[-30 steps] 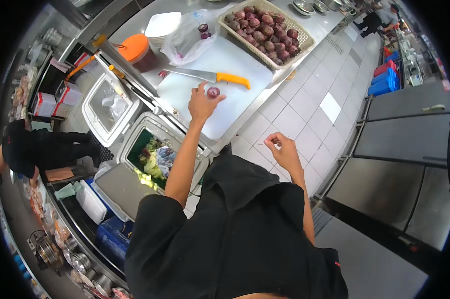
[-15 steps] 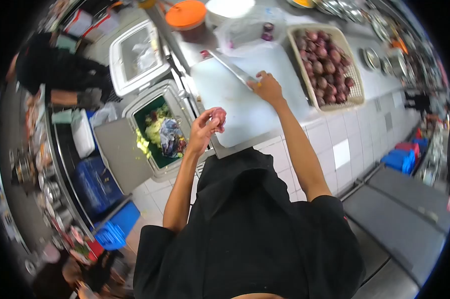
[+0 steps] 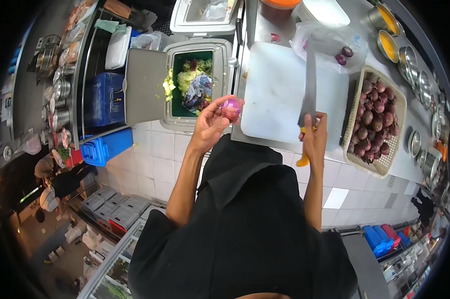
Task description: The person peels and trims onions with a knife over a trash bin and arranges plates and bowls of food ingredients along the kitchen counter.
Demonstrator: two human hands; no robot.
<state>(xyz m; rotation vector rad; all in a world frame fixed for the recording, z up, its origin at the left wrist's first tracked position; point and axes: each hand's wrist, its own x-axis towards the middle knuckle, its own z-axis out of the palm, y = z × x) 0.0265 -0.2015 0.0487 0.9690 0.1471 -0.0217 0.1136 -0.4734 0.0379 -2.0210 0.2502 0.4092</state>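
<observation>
My left hand (image 3: pixel 212 124) grips a red onion (image 3: pixel 231 110) between thumb and fingers, just off the left edge of the white cutting board (image 3: pixel 270 94). The onion shows shiny purple skin and a browner lower part. In my right hand (image 3: pixel 314 137) is a large knife (image 3: pixel 309 84) with a yellow handle, its wide blade pointing away from me over the board's right side. To the right of the board stands a cream basket (image 3: pixel 351 154) full of red onions (image 3: pixel 377 117). A clear plastic bag (image 3: pixel 317 37) with purple onion pieces (image 3: pixel 342 58) lies behind the board.
Left of the counter, an open bin (image 3: pixel 225 55) holds vegetable scraps and crumpled plastic. Behind the board are an orange-lidded tub (image 3: pixel 279 4) and a white container (image 3: pixel 327 12). Metal bowls (image 3: pixel 409 60) line the right. A person (image 3: pixel 60 189) is in the far lower left.
My right hand has raised the knife off the board and turned its blade to point away from me. My left hand still holds the onion, now turned. The view has swung left.
</observation>
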